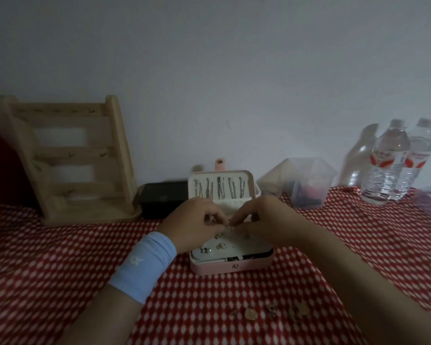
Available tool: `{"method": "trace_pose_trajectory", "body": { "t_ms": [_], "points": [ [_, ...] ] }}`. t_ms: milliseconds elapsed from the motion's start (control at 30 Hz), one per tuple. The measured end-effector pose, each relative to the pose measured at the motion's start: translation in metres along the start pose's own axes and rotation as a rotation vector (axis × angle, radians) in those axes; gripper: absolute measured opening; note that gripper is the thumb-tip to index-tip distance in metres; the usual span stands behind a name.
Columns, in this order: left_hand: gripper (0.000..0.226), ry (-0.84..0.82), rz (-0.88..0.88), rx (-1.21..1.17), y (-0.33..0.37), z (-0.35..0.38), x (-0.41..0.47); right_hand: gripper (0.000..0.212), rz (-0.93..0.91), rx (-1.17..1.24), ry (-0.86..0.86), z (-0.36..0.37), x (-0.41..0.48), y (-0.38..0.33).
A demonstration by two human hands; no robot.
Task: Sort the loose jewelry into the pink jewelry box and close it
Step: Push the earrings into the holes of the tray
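The pink jewelry box [230,266] stands open in the middle of the table, its lid [223,186] upright with several silver pieces hanging inside. Small earrings [219,245] sit on the white insert of the base. Above that insert my left hand [197,224] and my right hand [256,220] meet, fingertips pinching a small metal piece [232,229] between them; it is too small to tell what it is. Several loose gold-coloured pieces [271,312] lie on the cloth close to me.
A wooden ladder-shaped stand [70,160] rises at back left, a black case [163,199] beside it. A clear plastic container [306,181] and two water bottles [388,160] stand at back right. A red and white patterned cloth [60,257] covers the table.
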State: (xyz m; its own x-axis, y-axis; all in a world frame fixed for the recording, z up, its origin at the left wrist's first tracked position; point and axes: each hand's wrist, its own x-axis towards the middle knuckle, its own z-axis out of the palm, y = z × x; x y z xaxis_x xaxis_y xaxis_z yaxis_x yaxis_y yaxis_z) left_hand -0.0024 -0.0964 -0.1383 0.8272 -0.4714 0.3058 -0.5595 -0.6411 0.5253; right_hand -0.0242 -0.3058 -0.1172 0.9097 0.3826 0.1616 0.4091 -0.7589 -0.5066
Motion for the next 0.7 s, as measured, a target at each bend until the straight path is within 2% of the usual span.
{"method": "trace_pose_trajectory", "body": {
  "t_ms": [200, 467, 700],
  "points": [
    [0.014, -0.033, 0.002, 0.06, -0.0059, 0.0007, -0.003, 0.018, -0.013, -0.076, -0.028, 0.0025, -0.0017, -0.0027],
    [0.01, -0.077, 0.0, 0.114, -0.0033, 0.0004, -0.003, 0.019, -0.012, -0.137, -0.042, 0.0024, -0.0008, -0.0084],
    [0.01, -0.074, 0.012, 0.133, -0.0013, 0.0009, -0.0039, 0.018, -0.001, -0.115, -0.055, 0.0007, -0.0007, -0.0097]
  ]
}}
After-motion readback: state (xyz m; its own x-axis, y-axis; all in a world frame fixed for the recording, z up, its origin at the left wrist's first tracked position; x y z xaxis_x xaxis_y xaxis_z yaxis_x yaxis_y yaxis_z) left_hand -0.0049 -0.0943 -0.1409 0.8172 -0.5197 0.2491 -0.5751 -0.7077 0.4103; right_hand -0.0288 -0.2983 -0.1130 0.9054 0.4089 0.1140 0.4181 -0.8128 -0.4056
